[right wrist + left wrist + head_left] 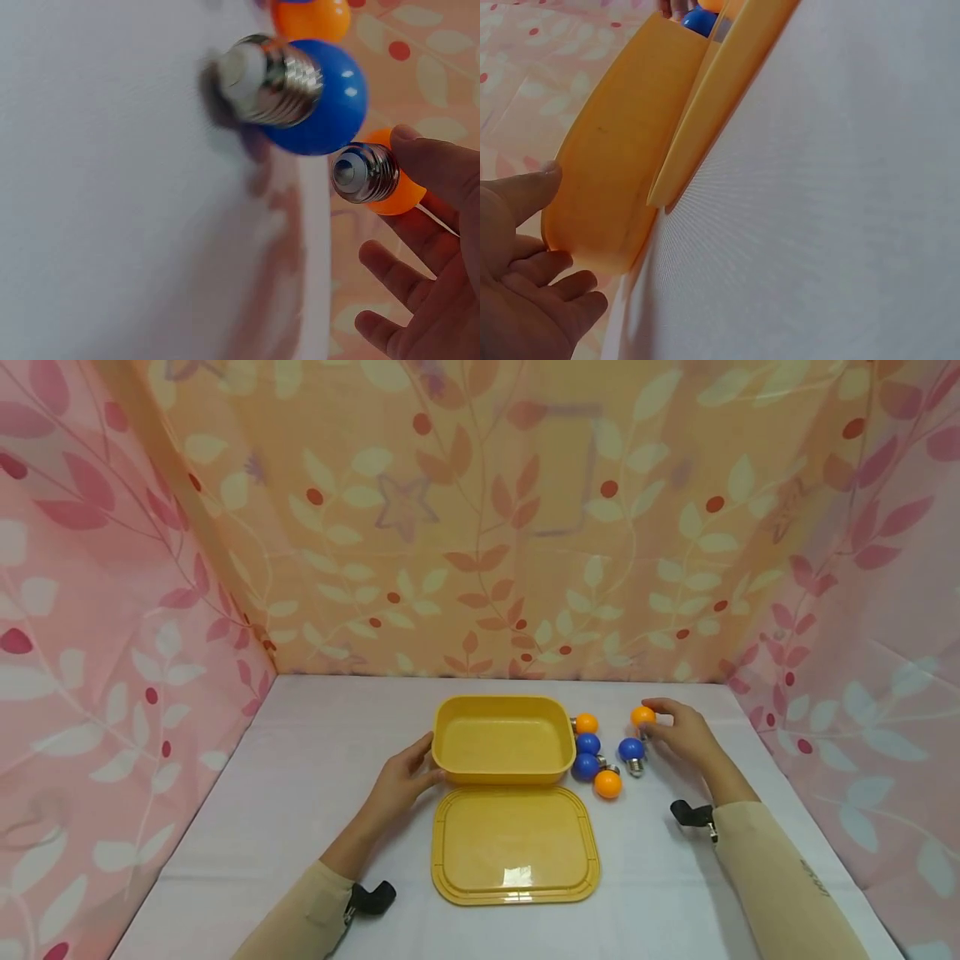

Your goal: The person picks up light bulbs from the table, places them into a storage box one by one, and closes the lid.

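One pink, leaf-printed cloth (90,610) hangs at the left, beside the white tabletop (300,760), whose 12 o'clock edge meets an orange back cloth (480,568). A beige sleeve (296,910) enters from about 7 o'clock, a black wrist fitting (375,898) at its cuff. The left hand (393,785) points toward 1 o'clock, fingers parted and loosely bent, its thumb and fingertips touching the yellow box (504,777) on its 8 to 9 o'clock side without closing round it. The box sits hollow side up; just beside it, at 6 o'clock, lies the flat yellow lid (513,843).

At the box's 3 to 4 o'clock side is a cluster of four bulbs: an orange bulb (587,724) farthest back, its cap toward 9 o'clock, then an upper blue bulb (588,744), a lower blue bulb (585,767) and a front orange bulb (608,785). Farther toward 3 o'clock lies a separate blue bulb (632,749), cap toward 6 o'clock. Just beyond it, the right hand (686,735) pinches one more, the held orange bulb (642,716), between thumb and forefinger, the other fingers spread apart. Its sleeve (787,885) comes in from about 5 o'clock.
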`<action>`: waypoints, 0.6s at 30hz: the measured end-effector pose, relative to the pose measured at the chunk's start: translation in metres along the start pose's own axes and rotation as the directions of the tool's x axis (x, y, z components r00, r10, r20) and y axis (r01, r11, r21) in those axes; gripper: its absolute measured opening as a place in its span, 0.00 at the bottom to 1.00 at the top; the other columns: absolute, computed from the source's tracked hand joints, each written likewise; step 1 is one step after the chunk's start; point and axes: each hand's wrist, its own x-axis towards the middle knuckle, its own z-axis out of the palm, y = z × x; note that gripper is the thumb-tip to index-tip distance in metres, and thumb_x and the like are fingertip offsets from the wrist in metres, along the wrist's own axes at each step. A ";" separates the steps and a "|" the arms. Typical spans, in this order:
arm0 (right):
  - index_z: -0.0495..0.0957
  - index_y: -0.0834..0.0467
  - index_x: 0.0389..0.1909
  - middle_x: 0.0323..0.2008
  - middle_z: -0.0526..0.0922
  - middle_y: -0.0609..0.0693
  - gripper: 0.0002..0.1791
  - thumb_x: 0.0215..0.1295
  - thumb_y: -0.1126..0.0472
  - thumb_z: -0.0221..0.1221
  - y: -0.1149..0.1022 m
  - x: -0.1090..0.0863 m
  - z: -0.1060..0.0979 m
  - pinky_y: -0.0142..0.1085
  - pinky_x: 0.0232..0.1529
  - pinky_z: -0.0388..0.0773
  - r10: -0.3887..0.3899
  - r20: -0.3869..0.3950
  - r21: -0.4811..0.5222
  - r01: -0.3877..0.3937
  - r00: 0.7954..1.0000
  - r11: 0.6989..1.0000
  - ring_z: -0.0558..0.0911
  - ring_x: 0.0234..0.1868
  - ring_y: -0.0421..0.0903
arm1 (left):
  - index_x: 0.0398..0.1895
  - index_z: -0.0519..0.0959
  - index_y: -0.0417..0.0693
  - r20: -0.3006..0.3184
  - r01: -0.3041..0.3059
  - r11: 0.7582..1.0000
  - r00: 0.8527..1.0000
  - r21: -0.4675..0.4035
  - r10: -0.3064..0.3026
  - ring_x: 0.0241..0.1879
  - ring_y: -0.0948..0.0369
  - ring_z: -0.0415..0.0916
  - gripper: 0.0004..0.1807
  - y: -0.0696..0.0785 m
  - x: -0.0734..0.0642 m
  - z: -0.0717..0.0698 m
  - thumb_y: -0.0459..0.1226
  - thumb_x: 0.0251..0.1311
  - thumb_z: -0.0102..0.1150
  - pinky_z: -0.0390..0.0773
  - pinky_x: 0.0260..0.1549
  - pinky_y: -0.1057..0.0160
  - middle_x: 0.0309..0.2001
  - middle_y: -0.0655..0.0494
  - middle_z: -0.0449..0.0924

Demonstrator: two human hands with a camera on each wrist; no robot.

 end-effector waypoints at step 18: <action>0.76 0.49 0.67 0.64 0.78 0.54 0.34 0.63 0.40 0.69 -0.075 0.001 -0.010 0.71 0.69 0.62 -0.202 -0.015 0.028 0.202 0.979 0.979 0.68 0.70 0.63 | 0.79 0.62 0.50 -0.027 0.056 0.998 0.998 0.013 -0.056 0.76 0.54 0.61 0.44 0.003 -0.001 0.003 0.45 0.63 0.71 0.67 0.72 0.52 0.77 0.56 0.62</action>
